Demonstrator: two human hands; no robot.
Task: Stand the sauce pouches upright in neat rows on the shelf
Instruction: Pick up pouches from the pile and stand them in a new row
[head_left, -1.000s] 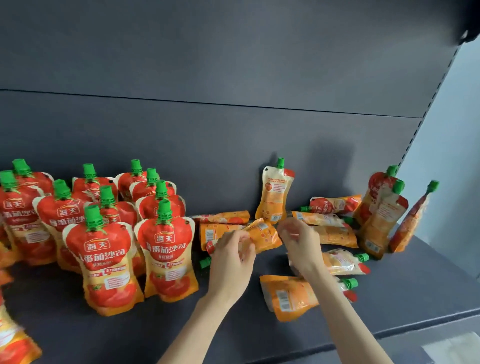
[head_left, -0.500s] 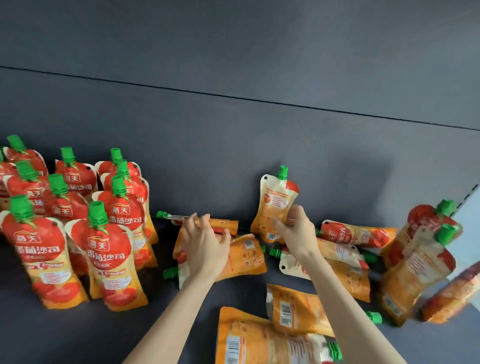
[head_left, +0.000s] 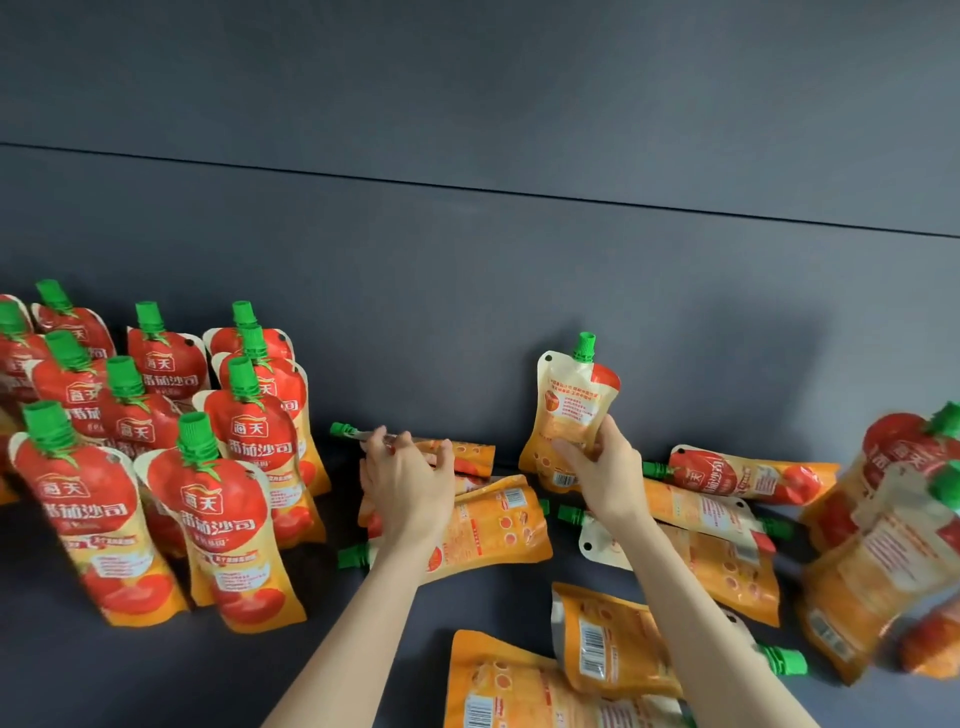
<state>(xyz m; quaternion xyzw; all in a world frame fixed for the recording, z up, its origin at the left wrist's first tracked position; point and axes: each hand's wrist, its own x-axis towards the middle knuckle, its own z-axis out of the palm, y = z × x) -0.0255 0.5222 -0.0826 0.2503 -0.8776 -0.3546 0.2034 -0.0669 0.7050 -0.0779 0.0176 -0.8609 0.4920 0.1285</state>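
Just right of the standing block (head_left: 223, 499) of red-and-orange spouted sauce pouches w/ green screw caps, on the dark grey shelf (head_left: 130, 675), the left hand (head_left: 408, 486) has its fingers (head_left: 445, 457) curled round a flat orange pouch (head_left: 467, 453) lying edge-up, its cap pointing back toward the block. Further right of the block, the right hand (head_left: 602, 470) clasps the lower body of an upright pale-orange pouch (head_left: 574, 410), back label facing out, close to the dark back panel (head_left: 467, 260). Can't tell if its base touches the shelf, as the hand covers it. Farther still from the block, several more pouches (head_left: 701, 519) lie flat & overlapping, and a few lean at the far right, blurred. Handling, as a judgement: soft film pouches, liquid-filled, so prob. light-to-moderate in weight, floppy mid-body, glossy and likely a bit slippery. The fill should sink to the low end, which helps them stand on the gusset base. Best hold is the stiff spout/cap or the upper side seams. Then set the base down and let the contents settle. Squeezing the middle would bulge it & may tip neighbours. The next free slot looks to be at the block's right edge.
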